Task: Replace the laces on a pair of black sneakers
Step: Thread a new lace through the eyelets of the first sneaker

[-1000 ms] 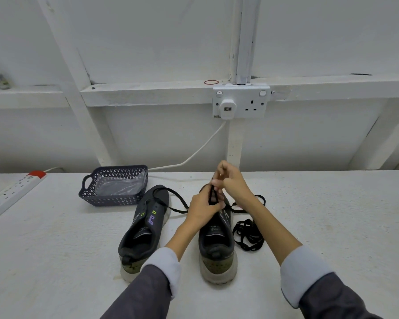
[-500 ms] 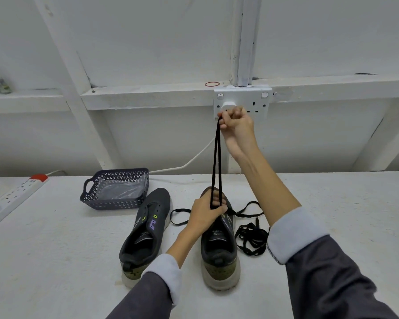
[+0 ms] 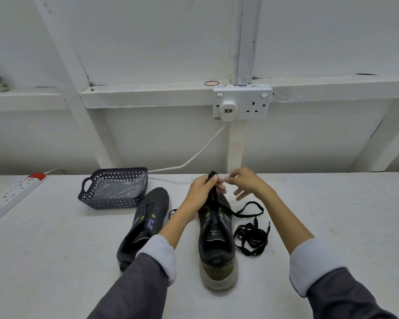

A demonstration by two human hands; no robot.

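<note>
Head view, looking down on a white table (image 3: 55, 249). Caught in the left hand (image 3: 199, 192), grip clenched round it: a black lace (image 3: 213, 199) doubled into a loop, fold poking out just above the fingers. From that grip, running straight down to the eyelets of the right-hand sneaker (image 3: 217, 247), directly below the hand, heel toward the camera; one strand trailing off across the table to the right. Held above the shoe's toe, wrist bent, forearm passing between the two shoes. Just beside it the right hand (image 3: 248, 184), released, fingers spread and grasping nothing (index tip almost at the left fingertips). To the left, a second sneaker (image 3: 145, 224), angled, toe near a dark mesh basket (image 3: 113, 201). Right of the right-hand sneaker, a loose lace (image 3: 251, 238) tangled on the table.
</note>
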